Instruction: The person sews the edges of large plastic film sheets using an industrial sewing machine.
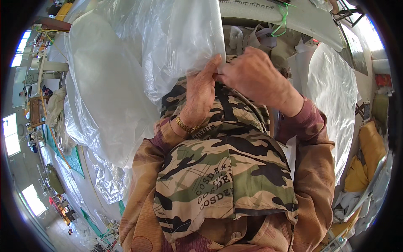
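A large translucent plastic sheet (184, 38) hangs in folds from the table's far side toward my lap. My left hand (200, 94) pinches its lower right corner, the thumb on top and the fingers mostly hidden under the plastic. Right beside that corner, my right hand (258, 77) is closed with its fingers curled inward, slightly smeared by motion. Whatever lies between the right fingertips is too small or hidden to make out. A camouflage apron (226, 168) covers my front below both hands.
More plastic sheeting (107, 84) drapes over the left side, and another sheet (331, 92) hangs at the right. A ruler strip (247, 4) runs along the far table edge, near a green string (284, 21). Yellow cloth (369, 147) lies at the far right.
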`<state>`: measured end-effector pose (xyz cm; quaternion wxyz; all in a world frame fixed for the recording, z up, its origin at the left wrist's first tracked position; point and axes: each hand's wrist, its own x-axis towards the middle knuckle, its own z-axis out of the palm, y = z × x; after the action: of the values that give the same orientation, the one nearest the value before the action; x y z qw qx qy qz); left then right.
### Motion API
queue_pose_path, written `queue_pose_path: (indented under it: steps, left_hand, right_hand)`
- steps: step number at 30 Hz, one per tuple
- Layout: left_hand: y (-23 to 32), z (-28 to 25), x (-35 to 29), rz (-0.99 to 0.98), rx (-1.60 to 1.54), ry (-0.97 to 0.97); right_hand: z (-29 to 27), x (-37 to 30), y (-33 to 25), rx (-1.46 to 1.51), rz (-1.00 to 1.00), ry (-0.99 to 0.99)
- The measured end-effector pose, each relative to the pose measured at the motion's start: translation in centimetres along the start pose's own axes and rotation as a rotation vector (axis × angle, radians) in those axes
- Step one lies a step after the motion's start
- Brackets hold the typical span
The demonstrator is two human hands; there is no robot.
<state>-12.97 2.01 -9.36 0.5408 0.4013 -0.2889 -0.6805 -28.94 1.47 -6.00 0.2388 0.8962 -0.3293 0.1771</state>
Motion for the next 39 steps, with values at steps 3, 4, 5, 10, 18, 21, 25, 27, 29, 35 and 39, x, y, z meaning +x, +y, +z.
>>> queue_pose_path:
  steps: [3,4,5,10,18,21,25,27,29,35,39]
  left_hand:
    - [0.3,-0.3,-0.5,-0.060,-0.193,0.023]
    - [0.1,-1.0,-0.1,-0.137,-0.216,-0.067]
    - [-0.2,-1.4,0.2,-0.213,-0.238,-0.157]
    - [-0.1,-1.5,-0.6,-0.281,-0.211,-0.302]
    - [3.6,0.4,-3.1,1.135,1.084,-0.733]
    - [3.0,-1.4,-0.6,1.395,1.344,-0.435]
    - [3.0,-3.3,0.7,1.412,1.234,-0.389]
    - [3.5,-3.2,0.6,1.439,1.219,-0.384]
    - [3.9,-2.6,0.6,1.512,1.169,-0.319]
    - [5.7,-1.6,-0.2,1.288,1.280,-0.326]
    - [5.7,-2.9,1.1,1.207,1.388,-0.433]
  right_hand:
    - [-2.5,1.8,2.2,0.583,0.584,-0.471]
    - [-1.0,1.4,2.7,0.580,0.595,-0.472]
    - [1.5,0.5,2.7,0.974,0.681,-0.255]
    - [4.0,0.6,1.9,1.585,0.859,-0.108]
    - [2.4,1.1,1.3,1.621,0.889,-0.115]
    - [2.8,1.1,0.4,1.812,0.969,-0.069]
    - [2.2,1.3,-0.8,1.880,0.988,0.050]
    - [3.3,0.9,-0.7,2.014,0.934,0.097]
    - [3.9,1.5,-1.0,2.329,1.002,0.272]
    - [7.9,3.4,-2.8,1.681,0.711,0.345]
    - [10.0,3.8,3.2,1.347,0.967,-0.043]
